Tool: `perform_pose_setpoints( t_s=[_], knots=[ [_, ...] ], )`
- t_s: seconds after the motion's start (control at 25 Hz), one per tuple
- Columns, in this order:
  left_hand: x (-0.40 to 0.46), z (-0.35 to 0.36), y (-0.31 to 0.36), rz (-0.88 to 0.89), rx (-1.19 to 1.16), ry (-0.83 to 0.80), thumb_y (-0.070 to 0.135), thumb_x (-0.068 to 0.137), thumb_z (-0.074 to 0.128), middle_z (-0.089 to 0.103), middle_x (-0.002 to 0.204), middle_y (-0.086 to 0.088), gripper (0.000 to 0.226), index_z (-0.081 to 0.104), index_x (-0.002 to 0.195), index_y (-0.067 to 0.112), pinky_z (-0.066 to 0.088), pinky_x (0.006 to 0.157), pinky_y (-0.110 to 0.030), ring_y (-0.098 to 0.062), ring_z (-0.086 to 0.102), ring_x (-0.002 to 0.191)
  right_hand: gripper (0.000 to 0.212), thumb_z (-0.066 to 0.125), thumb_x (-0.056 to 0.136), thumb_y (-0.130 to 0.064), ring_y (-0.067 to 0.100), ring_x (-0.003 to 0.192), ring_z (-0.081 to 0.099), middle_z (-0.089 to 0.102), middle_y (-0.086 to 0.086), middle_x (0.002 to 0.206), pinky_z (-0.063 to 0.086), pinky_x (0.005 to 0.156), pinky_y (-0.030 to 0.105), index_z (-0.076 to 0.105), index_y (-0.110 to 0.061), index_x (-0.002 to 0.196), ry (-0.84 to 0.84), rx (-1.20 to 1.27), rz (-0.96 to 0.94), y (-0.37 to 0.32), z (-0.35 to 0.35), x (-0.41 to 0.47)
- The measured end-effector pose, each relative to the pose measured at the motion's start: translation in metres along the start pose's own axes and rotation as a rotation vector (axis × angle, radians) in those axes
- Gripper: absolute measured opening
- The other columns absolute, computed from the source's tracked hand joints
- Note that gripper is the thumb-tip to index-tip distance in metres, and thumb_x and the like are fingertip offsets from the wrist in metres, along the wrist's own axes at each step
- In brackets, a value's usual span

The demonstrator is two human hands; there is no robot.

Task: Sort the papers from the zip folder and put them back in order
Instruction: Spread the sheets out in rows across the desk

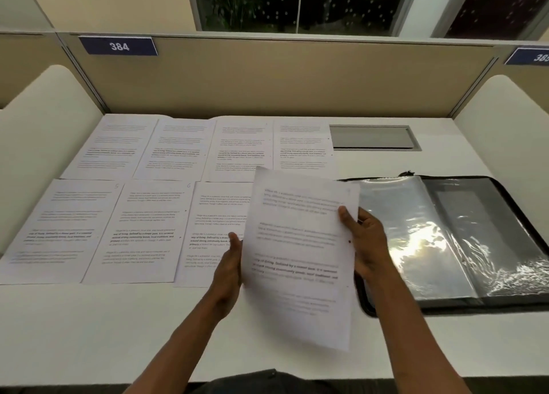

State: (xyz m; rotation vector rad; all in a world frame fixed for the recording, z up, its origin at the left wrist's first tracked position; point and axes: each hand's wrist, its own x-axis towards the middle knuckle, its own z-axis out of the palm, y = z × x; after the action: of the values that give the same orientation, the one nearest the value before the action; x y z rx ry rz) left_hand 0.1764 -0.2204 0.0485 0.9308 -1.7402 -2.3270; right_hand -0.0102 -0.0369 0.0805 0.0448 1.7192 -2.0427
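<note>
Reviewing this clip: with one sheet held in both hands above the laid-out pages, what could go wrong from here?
The held sheet, gripped by the left hand and right hand, covers part of the third bottom-row page; setting it down could nudge that page. The open zip folder lies close by, so a swing could catch it.

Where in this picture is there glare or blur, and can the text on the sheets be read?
Head view: strong glare on the plastic sleeves of the open zip folder; the held sheet is motion-blurred; the text on the laid-out sheets is too soft to read.
</note>
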Motion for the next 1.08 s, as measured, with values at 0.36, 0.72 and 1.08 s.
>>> perform_pose_setpoints(
  t_s=[0.36, 0.72, 1.08],
  knots=[
    [-0.011, -0.024, -0.031, -0.012, 0.08, 0.061, 0.012, 0.096, 0.063, 0.074, 0.108, -0.015, 0.033, 0.063, 0.126, 0.023, 0.056, 0.087, -0.059, -0.036, 0.073, 0.095, 0.021, 0.073, 0.092, -0.03, 0.022, 0.101, 0.073, 0.077, -0.001, 0.105, 0.061, 0.085, 0.04, 0.073, -0.018, 0.11, -0.02, -0.225, 0.072, 0.089, -0.016, -0.02],
    [0.016, -0.009, -0.013, 0.041, 0.055, 0.076, 0.015, 0.097, 0.063, 0.076, 0.109, -0.004, 0.032, 0.06, 0.127, 0.024, 0.06, 0.081, -0.046, -0.026, 0.074, 0.095, 0.024, 0.069, 0.093, -0.014, 0.019, 0.097, 0.073, 0.075, 0.001, 0.108, 0.061, 0.088, 0.043, 0.065, -0.023, 0.114, 0.009, -0.346, 0.149, 0.1, -0.04, -0.065],
    [0.053, 0.055, 0.01, 0.146, 0.411, -0.05, 0.025, 0.09, 0.073, 0.041, 0.144, 0.009, 0.091, 0.013, 0.157, 0.04, 0.04, 0.111, -0.043, -0.016, 0.041, 0.136, 0.018, 0.066, 0.094, -0.006, 0.021, 0.083, 0.076, 0.078, 0.001, 0.096, 0.062, 0.071, 0.039, 0.067, -0.018, 0.107, 0.169, -0.342, 0.004, 0.039, -0.07, -0.015]
  ],
)
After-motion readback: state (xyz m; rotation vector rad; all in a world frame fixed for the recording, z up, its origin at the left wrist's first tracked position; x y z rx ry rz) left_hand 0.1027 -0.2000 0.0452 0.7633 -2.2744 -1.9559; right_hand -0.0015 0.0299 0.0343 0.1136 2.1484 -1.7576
